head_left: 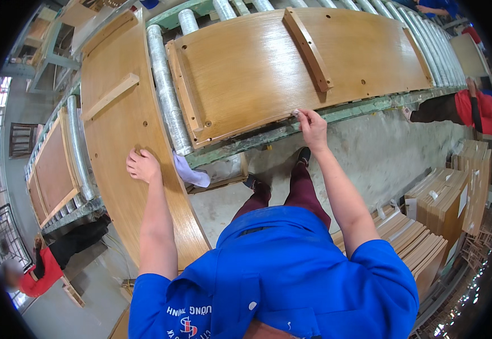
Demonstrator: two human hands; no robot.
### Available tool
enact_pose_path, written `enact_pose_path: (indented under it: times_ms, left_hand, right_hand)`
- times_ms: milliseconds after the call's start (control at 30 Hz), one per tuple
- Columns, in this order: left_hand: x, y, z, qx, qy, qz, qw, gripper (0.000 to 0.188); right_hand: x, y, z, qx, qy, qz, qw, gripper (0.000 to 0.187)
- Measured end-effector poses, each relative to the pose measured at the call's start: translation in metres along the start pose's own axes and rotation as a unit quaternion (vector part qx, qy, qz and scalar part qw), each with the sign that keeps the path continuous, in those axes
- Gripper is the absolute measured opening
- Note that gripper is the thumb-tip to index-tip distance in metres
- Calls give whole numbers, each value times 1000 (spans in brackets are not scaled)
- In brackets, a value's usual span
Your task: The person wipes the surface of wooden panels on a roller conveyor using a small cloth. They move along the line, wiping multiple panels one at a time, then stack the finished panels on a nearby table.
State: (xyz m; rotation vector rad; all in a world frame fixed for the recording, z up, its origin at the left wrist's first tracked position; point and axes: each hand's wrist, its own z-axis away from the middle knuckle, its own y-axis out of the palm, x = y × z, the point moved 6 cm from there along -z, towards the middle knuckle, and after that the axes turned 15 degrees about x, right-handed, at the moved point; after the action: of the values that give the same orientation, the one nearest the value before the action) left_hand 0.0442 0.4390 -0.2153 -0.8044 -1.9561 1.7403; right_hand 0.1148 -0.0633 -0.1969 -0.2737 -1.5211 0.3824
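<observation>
A long varnished wooden panel [246, 68] with cross battens lies on the roller conveyor ahead of me. At its near edge, my right hand [313, 131] pinches a small whitish piece [296, 113], too small to name. A second wooden panel [116, 135] stretches along my left side, crosswise to the first. My left hand [143, 165] rests on that panel with its fingers curled in; whatever they may hold is hidden. One batten [110, 97] crosses the left panel farther away. Dark round holes show in both panels.
A wrapped roller [168, 90] stands between the panels, and a pale purple cloth [191, 170] hangs below it. Stacked boards [407, 240] are at my right. People in red [480, 112] are at far right and lower left. Another framed panel [56, 166] lies on rollers further left.
</observation>
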Motion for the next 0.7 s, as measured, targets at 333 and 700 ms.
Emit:
enact_pose_path:
  times_ms: [333,700]
  left_hand:
    - [-32,-33,43,17,107,219,970,31]
    - [-211,-66,152,221,392,70,890,26]
  right_hand:
    - [-15,-25,1,-27,-20,1,999,12]
    - [-40,-68,-7,-47,-4,-22,999,12]
